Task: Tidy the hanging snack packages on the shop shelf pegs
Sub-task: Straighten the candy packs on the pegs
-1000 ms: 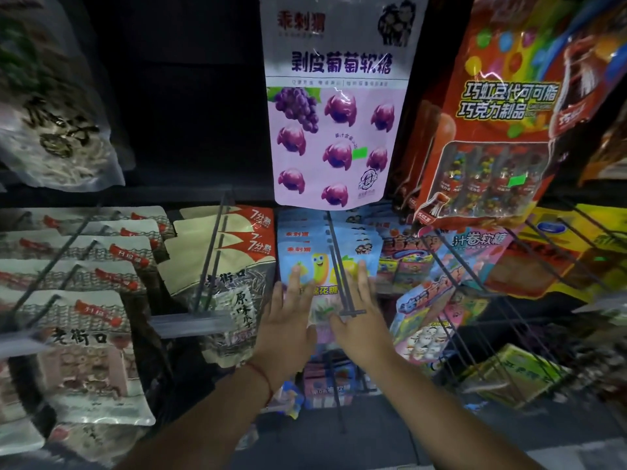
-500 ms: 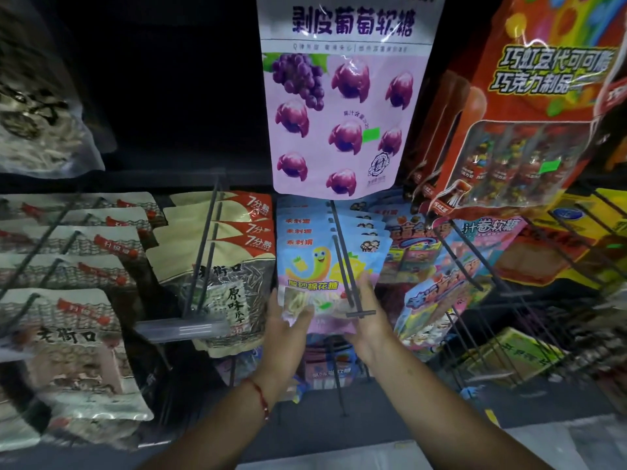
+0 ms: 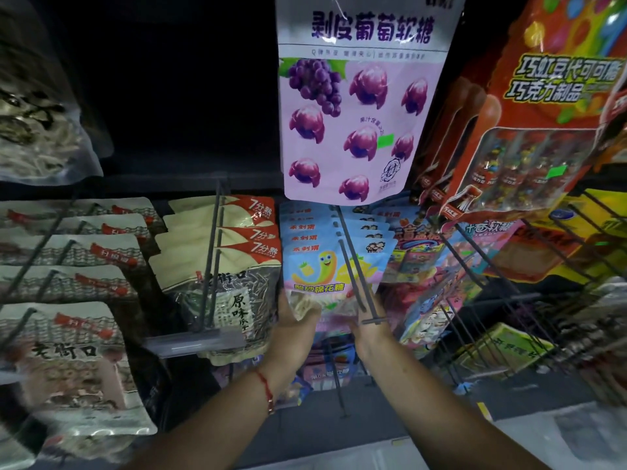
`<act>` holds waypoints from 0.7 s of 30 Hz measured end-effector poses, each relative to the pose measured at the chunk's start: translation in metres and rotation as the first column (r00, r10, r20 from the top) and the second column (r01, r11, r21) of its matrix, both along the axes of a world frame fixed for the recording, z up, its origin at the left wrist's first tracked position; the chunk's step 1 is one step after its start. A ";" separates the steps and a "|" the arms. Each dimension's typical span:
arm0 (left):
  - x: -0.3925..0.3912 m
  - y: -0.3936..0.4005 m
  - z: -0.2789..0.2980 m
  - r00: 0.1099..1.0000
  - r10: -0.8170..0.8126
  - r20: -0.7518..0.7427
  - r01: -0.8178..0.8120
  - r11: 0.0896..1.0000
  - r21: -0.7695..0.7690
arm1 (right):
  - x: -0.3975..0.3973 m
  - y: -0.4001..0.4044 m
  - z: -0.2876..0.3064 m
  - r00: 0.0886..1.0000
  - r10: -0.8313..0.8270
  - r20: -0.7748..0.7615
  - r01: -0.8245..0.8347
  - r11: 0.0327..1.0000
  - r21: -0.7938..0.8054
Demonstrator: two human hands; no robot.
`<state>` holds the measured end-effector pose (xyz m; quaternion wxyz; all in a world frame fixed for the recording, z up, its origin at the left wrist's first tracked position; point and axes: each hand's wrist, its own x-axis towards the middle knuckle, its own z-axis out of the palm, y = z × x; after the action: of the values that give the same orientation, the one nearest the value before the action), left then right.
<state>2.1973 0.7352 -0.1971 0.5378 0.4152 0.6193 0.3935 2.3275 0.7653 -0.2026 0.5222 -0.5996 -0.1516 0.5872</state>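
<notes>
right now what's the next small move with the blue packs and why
Probably push the blue packs back along the peg and square them. Both hands, left and right, already bracket the front pack, which hangs near the peg's tip with the stack fanned behind it.

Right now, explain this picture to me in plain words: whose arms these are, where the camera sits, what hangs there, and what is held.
No machine here: a person wears one camera on the head, looking forward and down, so the two bare arms are theirs. The left hand and right hand grip the lower edges of the front blue marshmallow packet, which hangs with others on a metal peg. Above hangs a purple grape candy bag. To the left are sunflower seed bags; to the right, a red chocolate pack.
</notes>
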 end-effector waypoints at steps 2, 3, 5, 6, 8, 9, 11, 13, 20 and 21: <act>-0.008 -0.012 0.001 0.994 -0.099 -0.040 0.100 0.994 0.031 | -0.005 -0.006 0.000 0.998 -0.060 -0.015 0.060 0.998 -0.027; -0.012 -0.017 0.000 0.987 -0.146 -0.062 0.149 0.987 0.055 | -0.008 -0.009 0.002 0.997 -0.075 -0.011 0.074 0.996 -0.047; -0.023 -0.029 -0.001 0.960 -0.236 -0.148 0.254 0.960 0.117 | -0.018 -0.020 0.012 0.998 -0.011 0.066 0.018 0.995 -0.102; -0.029 -0.034 -0.001 0.945 -0.262 -0.195 0.292 0.946 0.142 | -0.023 -0.026 0.018 0.989 0.040 0.143 -0.024 0.993 -0.115; -0.045 -0.041 -0.005 0.893 -0.305 -0.330 0.376 0.909 0.177 | -0.030 -0.041 0.027 0.941 0.127 0.314 -0.110 0.991 -0.072; -0.052 -0.044 -0.005 0.843 -0.312 -0.439 0.428 0.882 0.197 | -0.031 -0.050 0.029 0.914 0.165 0.371 -0.166 0.986 -0.028; -0.065 -0.047 -0.004 0.696 -0.274 -0.664 0.528 0.822 0.214 | -0.032 -0.064 0.029 0.795 0.265 0.546 -0.335 0.942 0.030; -0.074 -0.046 0.001 0.566 -0.213 -0.797 0.581 0.788 0.202 | -0.028 -0.076 0.023 0.550 0.349 0.759 -0.511 0.859 -0.025; -0.067 -0.050 -0.001 0.338 -0.143 -0.930 0.701 0.698 0.148 | -0.003 -0.107 0.020 -0.027 0.328 0.944 -0.650 0.712 -0.265; -0.064 -0.051 -0.001 0.309 -0.135 -0.941 0.713 0.688 0.136 | 0.001 -0.110 0.021 -0.050 0.320 0.946 -0.651 0.708 -0.274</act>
<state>2.1337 0.6840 -0.1984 0.0819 0.8421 0.5223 0.1068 2.3289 0.6548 -0.1818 0.1262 -0.6522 -0.7236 0.1874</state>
